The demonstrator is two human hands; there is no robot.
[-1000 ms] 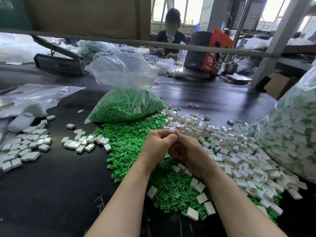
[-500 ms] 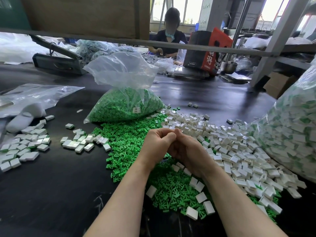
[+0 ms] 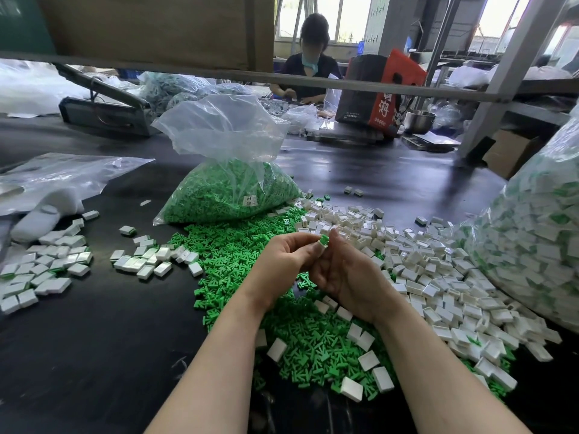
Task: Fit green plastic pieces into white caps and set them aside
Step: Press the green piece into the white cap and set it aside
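A moment ago the two hands were pressed close together, and nothing could be seen between them. Now they have opened up a little. The left hand [image 3: 283, 261] has turned so its fingers show. A white cap [image 3: 323, 242] with a green piece [image 3: 323, 238] in it now peeks out at the fingertips, held between both hands. The right hand [image 3: 351, 277] has its finger up beside the cap.

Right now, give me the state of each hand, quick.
Left hand: pinching the white cap with green piece.
Right hand: fingers curled, touching the same cap.
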